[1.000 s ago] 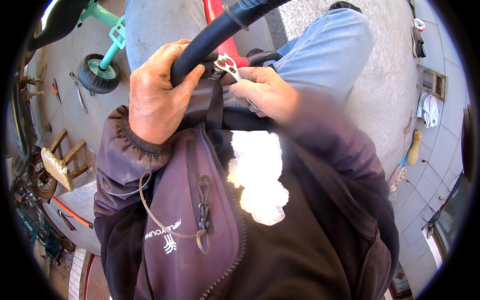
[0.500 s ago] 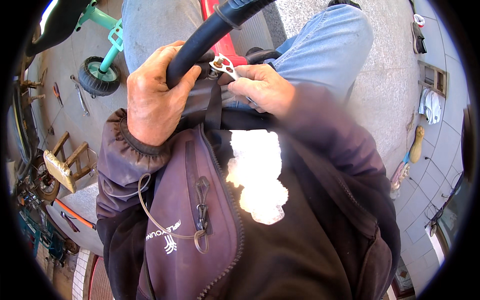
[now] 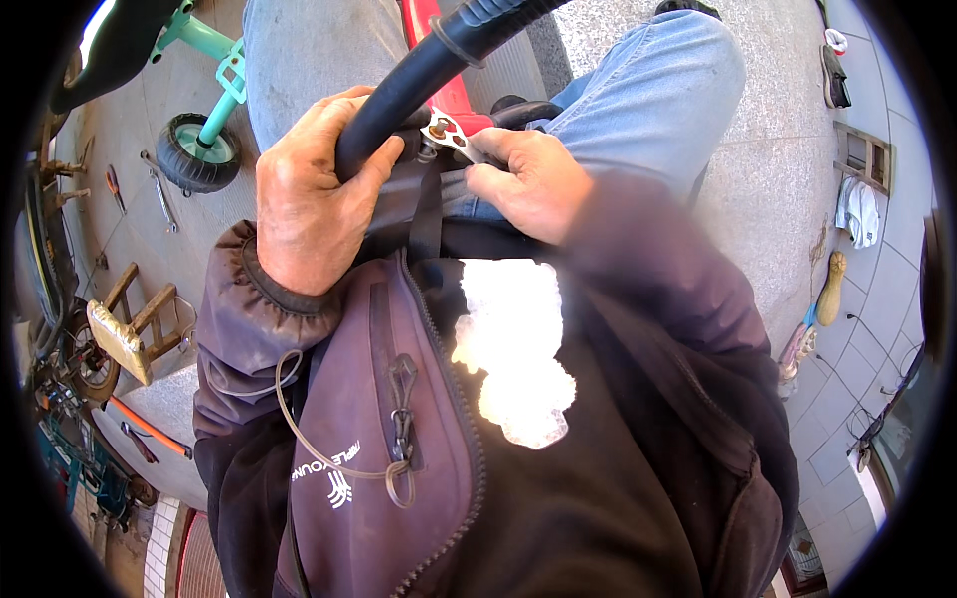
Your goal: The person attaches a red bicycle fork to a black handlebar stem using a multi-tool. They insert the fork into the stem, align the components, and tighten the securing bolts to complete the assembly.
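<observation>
My left hand (image 3: 317, 189) is closed around the lower end of a thick black tube (image 3: 404, 88), with the thumb along its near side. My right hand (image 3: 533, 184) pinches a flat silver wrench (image 3: 461, 143) between thumb and fingers. The wrench's head sits around a bolt (image 3: 439, 127) just right of the tube. Behind it runs a red frame part (image 3: 451, 98) between my knees. A black strap (image 3: 427, 209) hangs below the bolt. What lies under my left palm is hidden.
At left stand a teal frame with a small black wheel (image 3: 198, 151) and a low wooden stool (image 3: 120, 337). A screwdriver (image 3: 115, 187) and a spanner (image 3: 159, 194) lie on the floor there. A wooden-handled brush (image 3: 830, 287) and white cloth (image 3: 857, 209) are at right.
My right hand and the wrench's handle have swung slightly down and to the right, with the head staying at the bolt. The tube and left hand have shifted a little right.
</observation>
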The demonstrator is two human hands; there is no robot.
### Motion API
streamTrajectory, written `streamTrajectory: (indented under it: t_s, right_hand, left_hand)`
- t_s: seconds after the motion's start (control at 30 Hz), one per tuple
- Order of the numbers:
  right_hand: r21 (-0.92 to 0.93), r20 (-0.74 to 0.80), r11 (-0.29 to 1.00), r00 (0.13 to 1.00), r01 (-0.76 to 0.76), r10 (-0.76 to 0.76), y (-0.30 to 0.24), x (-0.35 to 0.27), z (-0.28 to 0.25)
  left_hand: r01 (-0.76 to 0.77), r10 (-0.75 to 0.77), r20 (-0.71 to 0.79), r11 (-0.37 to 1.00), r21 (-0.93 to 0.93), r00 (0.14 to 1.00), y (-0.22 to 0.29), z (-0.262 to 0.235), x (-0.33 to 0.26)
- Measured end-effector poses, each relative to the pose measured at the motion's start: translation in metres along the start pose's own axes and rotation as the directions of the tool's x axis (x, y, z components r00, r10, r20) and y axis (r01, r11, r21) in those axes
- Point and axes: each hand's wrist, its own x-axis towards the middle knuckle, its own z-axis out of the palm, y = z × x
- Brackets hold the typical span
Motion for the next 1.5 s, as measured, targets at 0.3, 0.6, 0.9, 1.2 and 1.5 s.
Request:
streamTrajectory:
  t_s: [0.3,0.6,0.9,1.2,1.5]
  right_hand:
    - [-0.304,-0.245,0.951,0.969,-0.056,-0.021,-0.018,-0.006,0.015]
    - [-0.422,-0.255,0.904,0.948,0.068,-0.191,-0.012,-0.002,0.016]
    - [-0.476,-0.283,0.868,0.909,0.142,-0.305,0.004,0.008,0.021]
    - [-0.416,-0.313,0.881,0.875,0.223,-0.369,0.019,0.018,0.024]
    - [-0.316,-0.283,0.878,0.847,0.360,-0.450,0.032,0.033,0.020]
  left_hand:
    - [-0.008,0.008,-0.006,0.999,-0.041,1.000,-0.002,0.001,-0.001]
    - [0.002,-0.003,-0.007,1.000,-0.028,1.000,-0.004,0.001,-0.001]
    - [-0.001,0.002,0.027,0.999,-0.039,1.000,-0.002,0.000,0.002]
    - [0.004,-0.004,0.019,0.999,-0.033,1.000,-0.006,0.004,0.001]
    - [0.069,-0.069,0.014,0.998,-0.005,0.998,-0.010,0.003,0.004]
